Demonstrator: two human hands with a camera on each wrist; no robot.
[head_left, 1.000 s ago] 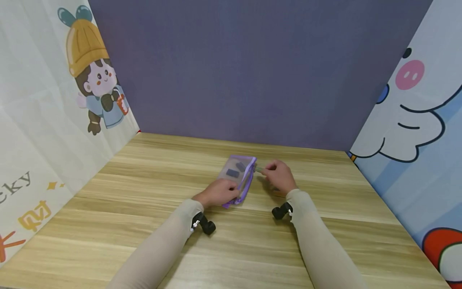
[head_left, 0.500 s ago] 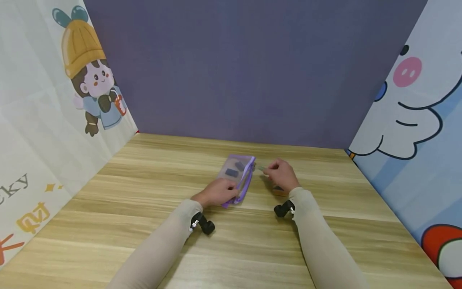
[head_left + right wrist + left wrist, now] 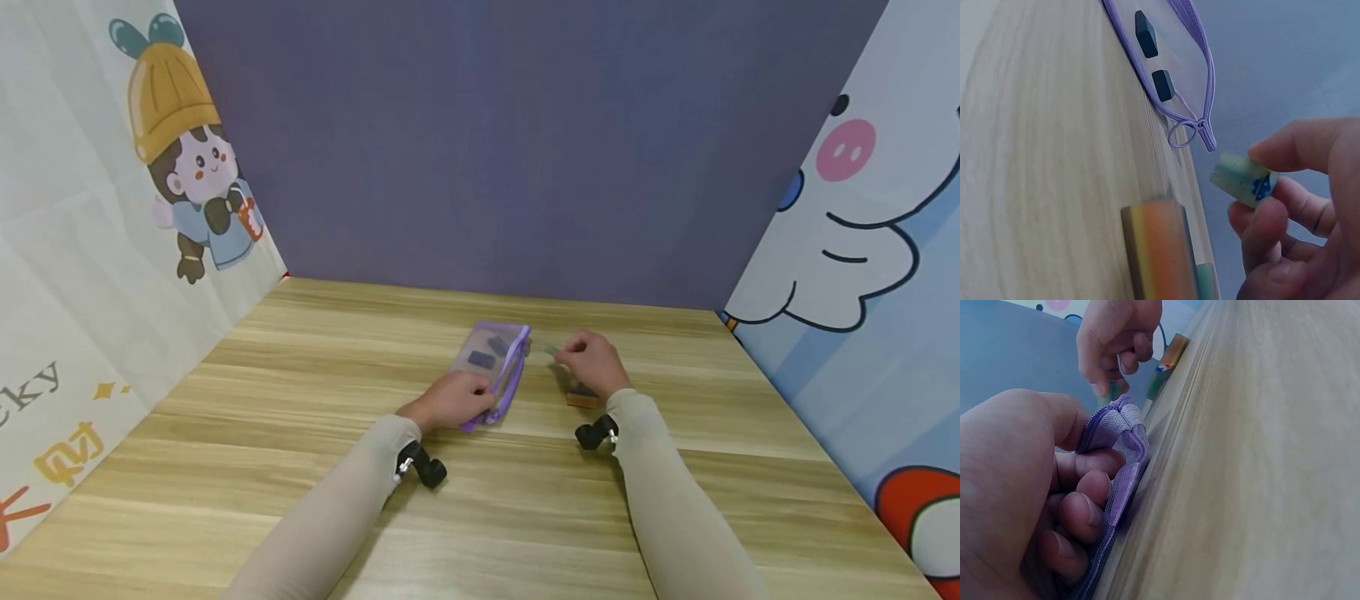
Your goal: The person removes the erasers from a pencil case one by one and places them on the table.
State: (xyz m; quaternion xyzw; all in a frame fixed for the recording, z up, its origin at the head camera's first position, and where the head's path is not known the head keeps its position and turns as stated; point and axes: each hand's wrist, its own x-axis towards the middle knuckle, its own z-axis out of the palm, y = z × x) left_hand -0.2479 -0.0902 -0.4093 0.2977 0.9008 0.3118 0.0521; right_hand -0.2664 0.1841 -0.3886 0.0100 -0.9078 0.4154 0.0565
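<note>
A purple-edged mesh zip pouch (image 3: 467,348) lies on the table, its zip side facing right. Two dark blocks (image 3: 1163,85) show through the mesh. My left hand (image 3: 453,400) grips the pouch by its near zip edge, thumb above and fingers curled beneath. To the right of the pouch, my right hand (image 3: 592,364) pinches a small pale green block (image 3: 1241,178) with a blue print between thumb and fingertips. In the right wrist view this block sits just beyond the zip end and its purple pull loop (image 3: 1183,134), apart from them.
Under my right hand a striped orange and yellow block (image 3: 1157,250) rests on the wooden table (image 3: 480,517), with a green block (image 3: 1205,281) beside it. A grey-purple panel (image 3: 495,150) stands along the back. Printed cloths hang at both sides.
My right hand has drawn slightly right, away from the pouch, with the pale green block. More of the orange block shows beneath it. My left hand stays on the pouch.
</note>
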